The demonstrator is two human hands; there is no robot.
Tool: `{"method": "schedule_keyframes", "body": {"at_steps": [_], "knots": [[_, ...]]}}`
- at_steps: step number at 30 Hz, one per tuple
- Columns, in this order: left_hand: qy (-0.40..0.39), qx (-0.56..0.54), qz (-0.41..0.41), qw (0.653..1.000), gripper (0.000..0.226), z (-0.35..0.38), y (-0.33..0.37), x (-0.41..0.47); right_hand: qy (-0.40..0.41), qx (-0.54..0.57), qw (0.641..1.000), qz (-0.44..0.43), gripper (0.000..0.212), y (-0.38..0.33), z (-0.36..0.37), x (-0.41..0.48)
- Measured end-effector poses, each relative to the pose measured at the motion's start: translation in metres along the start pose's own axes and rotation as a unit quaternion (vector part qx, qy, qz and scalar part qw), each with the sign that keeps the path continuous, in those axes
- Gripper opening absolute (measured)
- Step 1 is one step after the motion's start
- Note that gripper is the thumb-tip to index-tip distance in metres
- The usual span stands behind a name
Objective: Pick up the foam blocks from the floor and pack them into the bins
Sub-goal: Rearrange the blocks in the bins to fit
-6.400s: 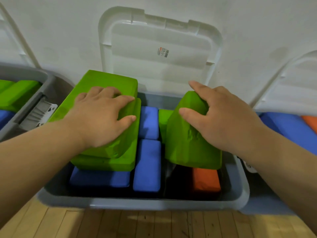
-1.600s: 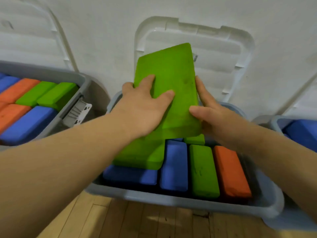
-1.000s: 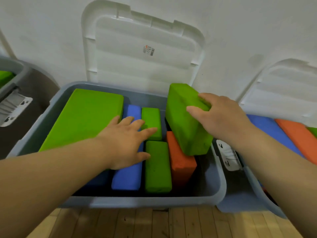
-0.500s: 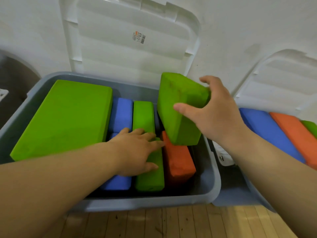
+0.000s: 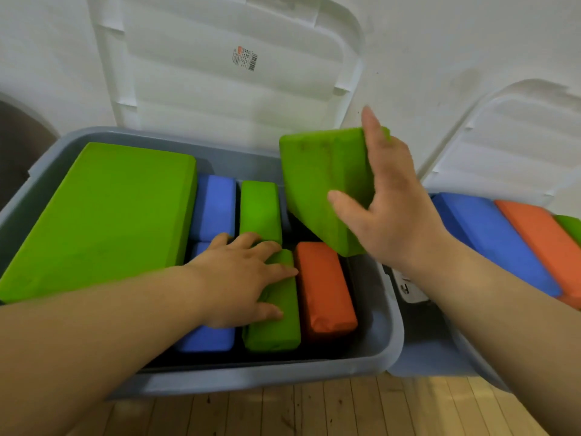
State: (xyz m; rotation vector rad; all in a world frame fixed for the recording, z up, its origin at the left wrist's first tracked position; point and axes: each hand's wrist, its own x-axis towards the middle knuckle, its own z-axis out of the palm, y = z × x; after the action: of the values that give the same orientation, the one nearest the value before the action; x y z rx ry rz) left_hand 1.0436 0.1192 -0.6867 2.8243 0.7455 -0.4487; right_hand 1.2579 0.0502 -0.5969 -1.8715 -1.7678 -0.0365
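A grey bin (image 5: 386, 335) stands in front of me with foam blocks inside. My right hand (image 5: 390, 202) grips a large green block (image 5: 317, 180), tilted, above the bin's right side and over an orange block (image 5: 323, 287). My left hand (image 5: 239, 278) lies flat with spread fingers on a narrow green block (image 5: 276, 328) and a blue block (image 5: 204, 339). Another large green block (image 5: 100, 215) lies flat on the left side of the bin. Behind my left hand sit a second blue block (image 5: 215, 206) and a second narrow green block (image 5: 259, 209).
The bin's white lid (image 5: 220, 77) leans open against the wall. To the right a second bin (image 5: 440, 354) holds blue (image 5: 490, 240) and orange (image 5: 544, 240) blocks, with its own lid (image 5: 515, 143) open. Wooden floor (image 5: 314, 410) runs along the near edge.
My right hand has lifted and tipped the green block a little higher over the bin's right side. My left hand has stayed on the narrow green and blue blocks.
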Motion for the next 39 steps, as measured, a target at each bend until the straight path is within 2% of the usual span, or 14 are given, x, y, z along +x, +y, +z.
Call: {"method": "schedule_keyframes", "body": {"at_steps": [6,10,15,18,23,27,31,37,39], "knots": [[0.005,-0.001,-0.031,1.0,0.092,-0.007,-0.006,-0.005,0.023,0.054,0.997,0.058,0.076,0.0,-0.002,0.007],[-0.006,0.009,-0.029,1.0,0.091,-0.012,-0.007,-0.004,0.001,0.005,1.0,0.03,0.076,-0.011,-0.014,0.025],[-0.011,-0.005,-0.022,1.0,0.091,-0.015,-0.016,-0.002,-0.058,-0.022,0.994,0.088,0.076,-0.017,-0.015,0.042],[-0.014,-0.01,-0.015,1.0,0.091,-0.017,-0.018,-0.001,-0.107,-0.035,0.987,0.114,0.08,-0.012,0.007,0.059],[0.002,0.005,0.003,1.0,0.089,-0.021,-0.023,0.001,-0.206,-0.059,0.957,0.195,0.075,0.015,0.087,0.063],[0.01,0.008,0.011,1.0,0.087,-0.021,-0.028,0.002,-0.213,-0.047,0.948,0.233,0.065,0.02,0.138,0.048],[0.013,0.016,0.016,1.0,0.082,-0.023,-0.029,0.001,-0.215,-0.039,0.942,0.254,0.06,0.026,0.151,0.048],[0.044,0.013,0.006,0.999,0.066,-0.026,-0.036,-0.019,-0.237,-0.024,0.935,0.262,0.06,0.021,0.145,0.047],[0.056,0.022,-0.012,0.998,0.065,-0.03,-0.04,-0.029,-0.248,0.004,0.93,0.272,0.073,0.023,0.138,0.042]]}}
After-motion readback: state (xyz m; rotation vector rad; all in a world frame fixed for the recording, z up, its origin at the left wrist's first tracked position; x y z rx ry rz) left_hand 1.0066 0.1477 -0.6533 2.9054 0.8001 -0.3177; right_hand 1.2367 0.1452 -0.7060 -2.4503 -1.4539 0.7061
